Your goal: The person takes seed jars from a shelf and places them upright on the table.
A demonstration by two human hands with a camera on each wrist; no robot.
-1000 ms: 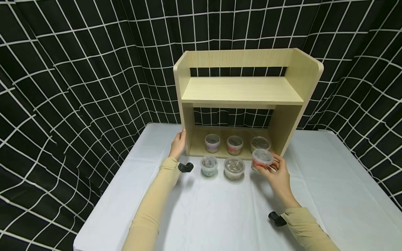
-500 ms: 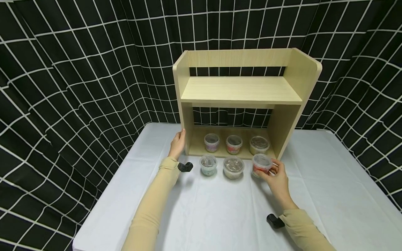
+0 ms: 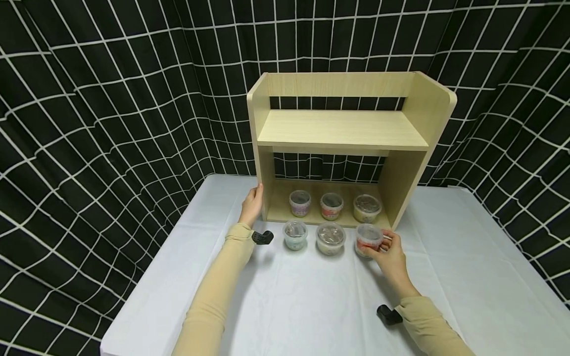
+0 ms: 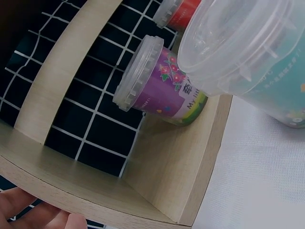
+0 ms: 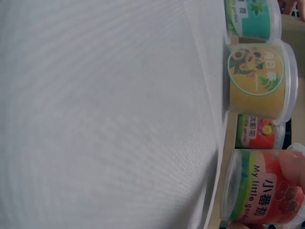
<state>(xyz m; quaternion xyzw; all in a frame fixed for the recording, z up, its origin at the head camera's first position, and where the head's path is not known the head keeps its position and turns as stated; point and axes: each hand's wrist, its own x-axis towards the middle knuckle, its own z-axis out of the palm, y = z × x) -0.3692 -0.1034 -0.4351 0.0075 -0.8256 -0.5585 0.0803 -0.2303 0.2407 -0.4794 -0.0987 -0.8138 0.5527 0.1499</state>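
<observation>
Your right hand (image 3: 393, 258) has the red tomato tub (image 3: 367, 238) pinched by its side, thumb across the label and the other fingers bent round it. The tub is at the right end of the front row, over the worktop (image 3: 285, 306) and just in front of the shelf unit (image 3: 343, 127). Whether its base touches the cloth is hard to tell; the right wrist view shows some of the underside, so it may be tilted or slightly raised. Let go too soon and it could drop or rock. Swing it left and it could knock the wide tub (image 3: 331, 239) beside it; push it forward and it could catch the bottom board's edge or strike the yellowish tub (image 3: 367, 208) behind.

Your left hand (image 3: 251, 205) rests on the outside of the unit's left panel, its fingers fairly straight, with nothing picked up. A hard push there could shift the unit and jolt the three tubs inside.

The worktop wears a white, lightly creased cloth, and a crease could tip a base. Black curtains (image 3: 111, 99) with a white grid hang behind and on both sides.
</observation>
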